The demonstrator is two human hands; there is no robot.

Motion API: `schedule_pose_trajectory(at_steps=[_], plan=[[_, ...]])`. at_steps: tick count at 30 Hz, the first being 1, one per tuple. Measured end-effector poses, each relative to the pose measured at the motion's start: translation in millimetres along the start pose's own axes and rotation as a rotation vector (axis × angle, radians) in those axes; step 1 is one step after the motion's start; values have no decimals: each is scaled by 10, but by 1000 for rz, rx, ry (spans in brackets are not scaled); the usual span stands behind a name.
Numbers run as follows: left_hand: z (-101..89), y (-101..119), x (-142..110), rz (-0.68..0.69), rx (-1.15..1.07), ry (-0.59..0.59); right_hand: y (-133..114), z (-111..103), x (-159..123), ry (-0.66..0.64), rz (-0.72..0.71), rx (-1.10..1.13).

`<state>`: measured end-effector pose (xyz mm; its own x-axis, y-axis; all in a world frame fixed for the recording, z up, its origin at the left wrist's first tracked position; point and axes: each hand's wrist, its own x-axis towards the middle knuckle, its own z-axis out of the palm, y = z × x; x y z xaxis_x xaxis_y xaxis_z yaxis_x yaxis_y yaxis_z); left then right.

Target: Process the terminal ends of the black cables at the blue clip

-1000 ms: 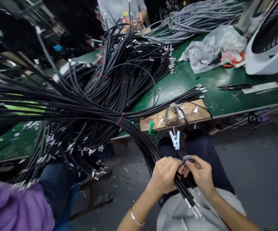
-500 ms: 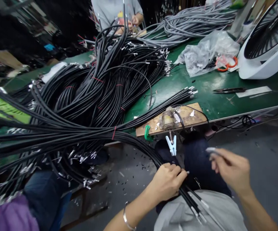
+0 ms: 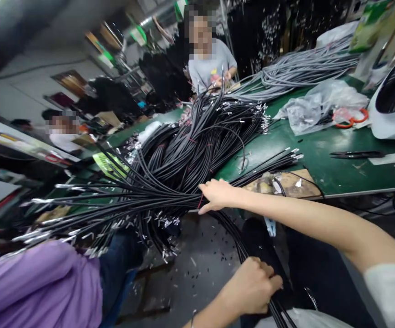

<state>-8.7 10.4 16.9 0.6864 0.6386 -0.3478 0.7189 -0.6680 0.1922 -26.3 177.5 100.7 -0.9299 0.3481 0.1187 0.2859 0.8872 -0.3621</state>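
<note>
My left hand (image 3: 252,287) is closed round a bundle of black cables (image 3: 230,228) just above my lap. The lower ends of these cables run down beneath that hand toward my light-coloured top. Stretched across the bench edge, my right hand (image 3: 214,196) grips the black cables near a red tie (image 3: 200,199), its thumb below and its fingers over the top. To the left of the tie the cables fan out to pale, stripped ends (image 3: 43,200). Behind lies a large heap of tied black cables (image 3: 184,146).
A wooden board (image 3: 296,182) at the bench edge has a blue clothes peg (image 3: 270,226) below it. Thread snips (image 3: 357,155), orange-handled scissors (image 3: 351,119), a plastic bag (image 3: 320,102) and a fan (image 3: 392,100) stand right. A co-worker's purple sleeve (image 3: 40,282) is close on the left.
My right hand has moved from over my lap, left and forward, onto the cables by the red tie. My left hand stays on the bundle. The view has tilted up and left.
</note>
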Motion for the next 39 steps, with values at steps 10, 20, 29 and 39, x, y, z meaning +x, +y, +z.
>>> schedule_pose_trajectory(at_steps=[10, 20, 29, 39], plan=[[-137, -148, -906, -429, 47, -156, 32, -183, 377, 223, 21, -38], [-465, -437, -1083, -314, -122, 55, 832, -271, 327, 88, 97, -47], [-337, 51, -223, 91, -39, 736, 901, -64, 138, 72, 236, -233], [-169, 115, -584, -216, -738, 824, 588, -209, -388, 239, 147, -267]])
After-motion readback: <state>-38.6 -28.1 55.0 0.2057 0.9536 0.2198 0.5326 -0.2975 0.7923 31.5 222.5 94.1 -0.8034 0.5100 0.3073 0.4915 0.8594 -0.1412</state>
